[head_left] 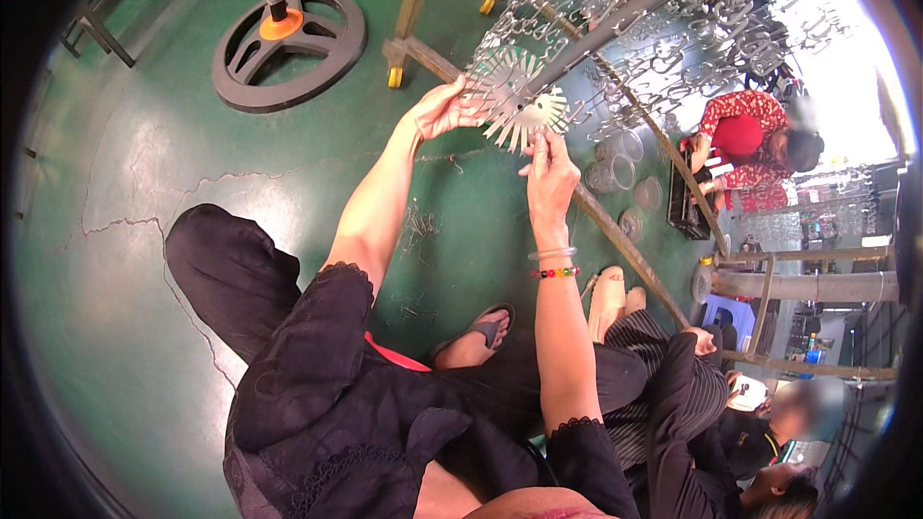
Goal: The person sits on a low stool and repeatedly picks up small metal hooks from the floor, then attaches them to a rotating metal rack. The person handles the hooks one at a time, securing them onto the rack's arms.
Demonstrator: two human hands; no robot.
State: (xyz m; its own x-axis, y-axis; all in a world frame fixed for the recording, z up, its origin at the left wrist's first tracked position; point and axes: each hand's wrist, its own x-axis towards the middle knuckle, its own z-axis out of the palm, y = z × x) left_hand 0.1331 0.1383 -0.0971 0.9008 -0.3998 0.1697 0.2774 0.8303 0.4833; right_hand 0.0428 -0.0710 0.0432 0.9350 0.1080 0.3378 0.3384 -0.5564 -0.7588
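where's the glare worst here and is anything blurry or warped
Head view: worst in the upper-right background, blown out white; head view: the green floor carries a sheen at left; head view: fisheye warping toward a black rim, and one co-worker's head at lower right is blurred.

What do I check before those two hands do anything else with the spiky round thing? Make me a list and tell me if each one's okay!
1. Left hand at the spiky disc: ok, its fingers are at the left edge.
2. Right hand at the disc too: ok, its fingertips are at the lower edge.
3. Disc firmly fixed to the grey bar: cannot tell; it sits at the bar's near end.
4. Right wrist bare: not ok, it wears a bangle and a beaded bracelet.
5. Floor free of loose bits: not ok, thin metal pieces lie there.
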